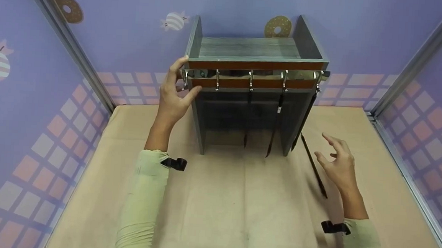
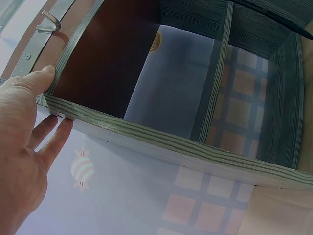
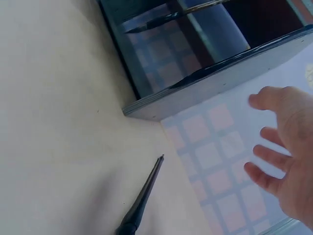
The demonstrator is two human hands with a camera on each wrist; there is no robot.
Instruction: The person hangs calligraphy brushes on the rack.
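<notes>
Nearest, two pale sleeves run up from the bottom edge over a tan table covering [image 1: 238, 217]. The right hand [image 1: 339, 164] hovers above the covering with fingers spread and relaxed, holding nothing. Just to its left a long dark tool [image 1: 313, 166] lies flat on the covering, its thin tip toward the rack and its thicker end nearer the person; hand and tool are close but apart. Farther on stands a grey wooden rack [image 1: 252, 87] with a brown front rail carrying metal hooks [image 1: 251, 80]. Three more dark tools [image 1: 276, 123] hang from the hooks toward the right side. The left hand [image 1: 175, 94] rests against the rack's upper left corner, thumb on the top edge by the rail, fingers straight along the outer side panel, not curled around anything. Behind rises a purple wall [image 1: 135, 23].
</notes>
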